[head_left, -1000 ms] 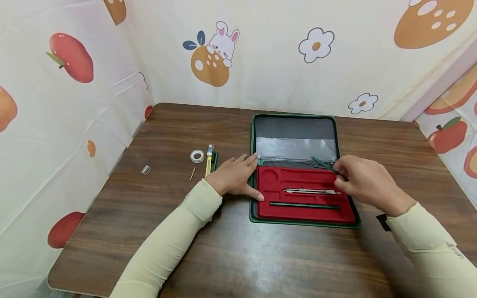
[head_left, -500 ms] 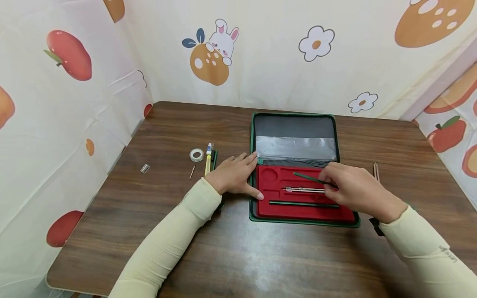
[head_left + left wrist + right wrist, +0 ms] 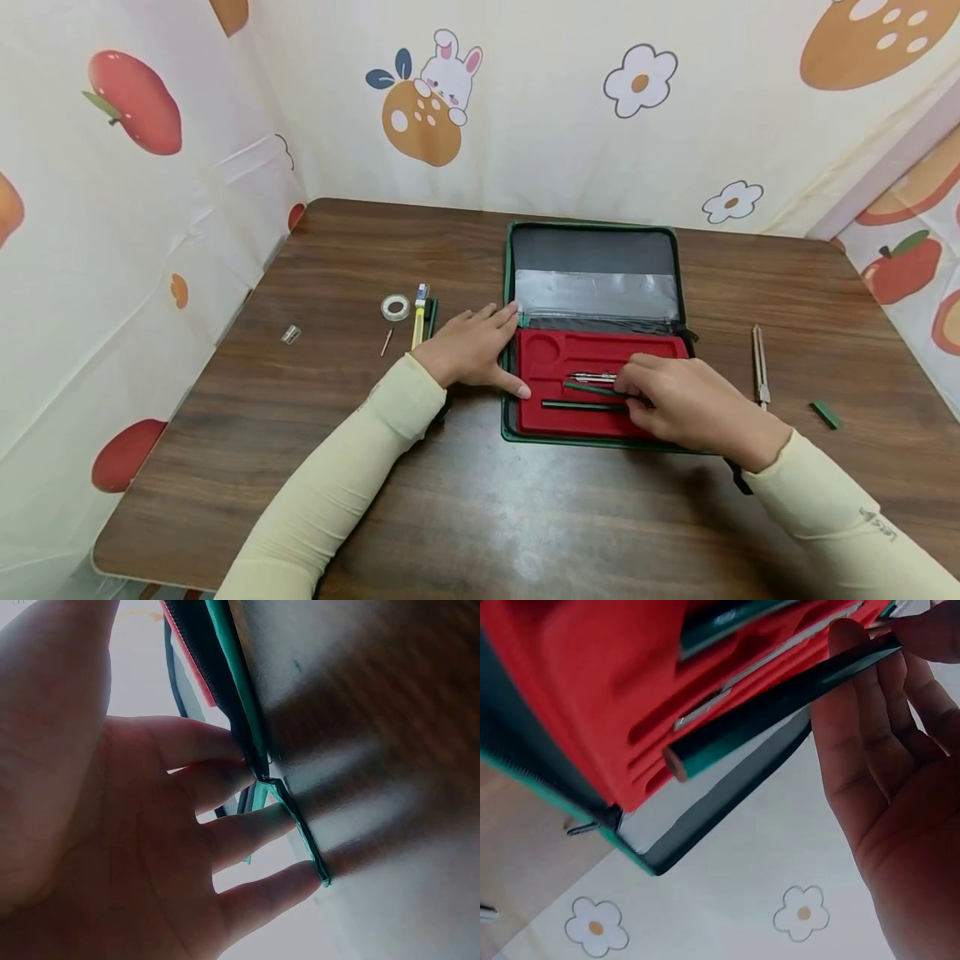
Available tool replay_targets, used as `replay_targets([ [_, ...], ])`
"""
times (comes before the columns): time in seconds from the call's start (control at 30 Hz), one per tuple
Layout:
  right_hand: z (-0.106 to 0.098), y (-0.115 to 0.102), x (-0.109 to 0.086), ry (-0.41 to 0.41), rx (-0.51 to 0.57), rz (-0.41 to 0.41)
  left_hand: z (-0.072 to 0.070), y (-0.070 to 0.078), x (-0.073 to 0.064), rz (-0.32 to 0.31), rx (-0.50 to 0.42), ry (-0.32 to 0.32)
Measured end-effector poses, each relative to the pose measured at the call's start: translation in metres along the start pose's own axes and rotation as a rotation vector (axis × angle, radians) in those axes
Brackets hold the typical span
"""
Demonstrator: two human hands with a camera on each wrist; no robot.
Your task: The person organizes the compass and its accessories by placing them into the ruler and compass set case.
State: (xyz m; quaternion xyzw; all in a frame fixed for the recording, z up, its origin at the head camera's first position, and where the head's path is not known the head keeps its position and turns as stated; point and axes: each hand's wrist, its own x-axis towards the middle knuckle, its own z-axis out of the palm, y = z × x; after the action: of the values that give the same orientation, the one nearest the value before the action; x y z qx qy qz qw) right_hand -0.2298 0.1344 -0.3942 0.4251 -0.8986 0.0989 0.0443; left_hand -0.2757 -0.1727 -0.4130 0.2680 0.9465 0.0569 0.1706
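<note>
My right hand (image 3: 682, 408) pinches a dark green pencil (image 3: 780, 703) between thumb and fingers, over the red tray (image 3: 542, 377) of an open zip case (image 3: 510, 267). The flat end of this pencil shows in the right wrist view. A second green pencil (image 3: 581, 406) lies in the tray's front slot. Behind the held pencil sits a slim metal drawing instrument (image 3: 588, 377), partly covered by my right hand. My left hand (image 3: 468, 350) rests with spread fingers on the left edge of the case, its thumb on the tray.
Left of the case lie a tape roll (image 3: 395, 307), a thin brown stick (image 3: 387, 342), a yellow stick-like item (image 3: 418, 329), a green pencil (image 3: 432, 317) and a small sharpener (image 3: 291, 334). To the right are a metal compass (image 3: 761, 367) and a green block (image 3: 826, 414).
My right hand has carried the green pencil left and toward me, down over the tray. The compass and green block on the right have come into sight. My left hand has stayed put.
</note>
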Motion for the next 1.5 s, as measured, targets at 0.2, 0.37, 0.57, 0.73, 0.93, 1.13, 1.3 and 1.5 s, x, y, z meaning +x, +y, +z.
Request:
replay_targets([
  [0.2, 0.007, -0.007, 0.002, -0.037, -0.002, -0.023, 0.0, 0.0, 0.0, -0.004, 0.001, -0.002],
  [0.37, 0.011, -0.011, 0.0, -0.072, -0.016, -0.021, 0.0, 0.0, 0.001, -0.009, -0.005, -0.012],
  [0.57, 0.015, -0.011, -0.001, -0.064, -0.006, -0.039, 0.001, -0.001, 0.002, -0.012, 0.002, -0.01],
  [0.73, 0.019, -0.01, 0.0, -0.026, -0.012, -0.067, 0.001, -0.002, 0.002, -0.013, 0.006, -0.004],
  [0.93, 0.022, -0.009, 0.002, -0.011, -0.035, -0.07, 0.002, -0.003, 0.003, -0.009, 0.004, -0.002],
  [1.13, 0.023, -0.01, 0.004, -0.003, -0.048, -0.069, 0.001, -0.002, 0.004, -0.003, 0.017, -0.002],
  [1.3, 0.024, -0.009, 0.004, 0.005, -0.045, -0.069, 0.0, -0.002, 0.004, -0.001, 0.018, -0.006],
  [1.5, 0.019, -0.003, 0.0, 0.053, -0.029, -0.075, 0.001, -0.003, 0.004, -0.006, 0.013, -0.011],
])
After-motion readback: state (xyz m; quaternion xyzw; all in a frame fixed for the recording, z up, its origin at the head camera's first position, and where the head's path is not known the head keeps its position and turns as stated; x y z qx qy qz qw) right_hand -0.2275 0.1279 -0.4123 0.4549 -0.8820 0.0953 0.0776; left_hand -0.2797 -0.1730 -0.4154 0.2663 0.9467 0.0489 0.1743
